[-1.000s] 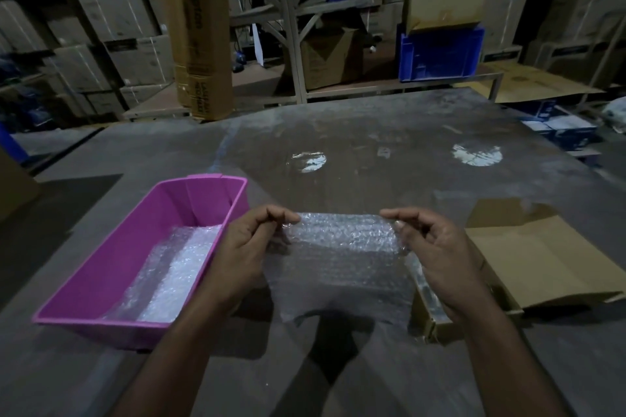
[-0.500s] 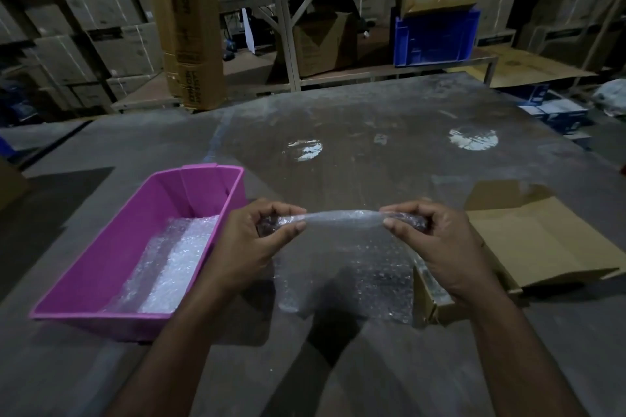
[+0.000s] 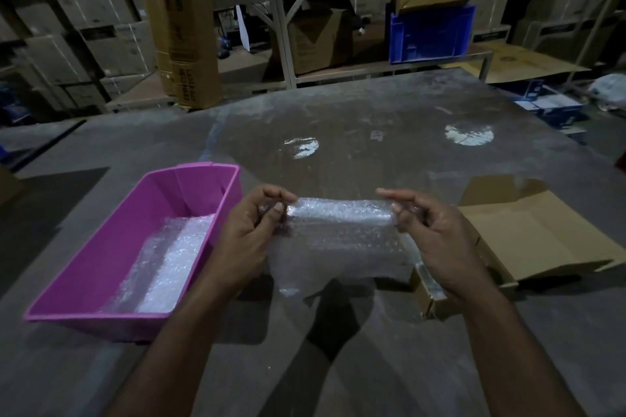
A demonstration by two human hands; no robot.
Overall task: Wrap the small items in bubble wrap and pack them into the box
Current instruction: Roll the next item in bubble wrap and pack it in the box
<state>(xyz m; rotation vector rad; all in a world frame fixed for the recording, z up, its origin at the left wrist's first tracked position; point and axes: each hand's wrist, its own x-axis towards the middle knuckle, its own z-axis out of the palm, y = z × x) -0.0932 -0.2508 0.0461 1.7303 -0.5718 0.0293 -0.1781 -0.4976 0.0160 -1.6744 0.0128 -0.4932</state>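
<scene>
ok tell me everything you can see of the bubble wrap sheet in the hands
The bubble wrap sheet is clear, bubbled plastic, its top edge rolled into a tube held level above the grey table. The rest hangs loose below. The left hand and right hand pinch the roll's ends. Whatever is rolled inside cannot be made out.

left hand (image 3: pixel 250 230): bare, no glove, ring or watch | right hand (image 3: pixel 437 234): bare, no glove or ring | forearms behind each hand: uncovered up to the frame edge, no sleeve or cuff visible | fingernails: short
</scene>
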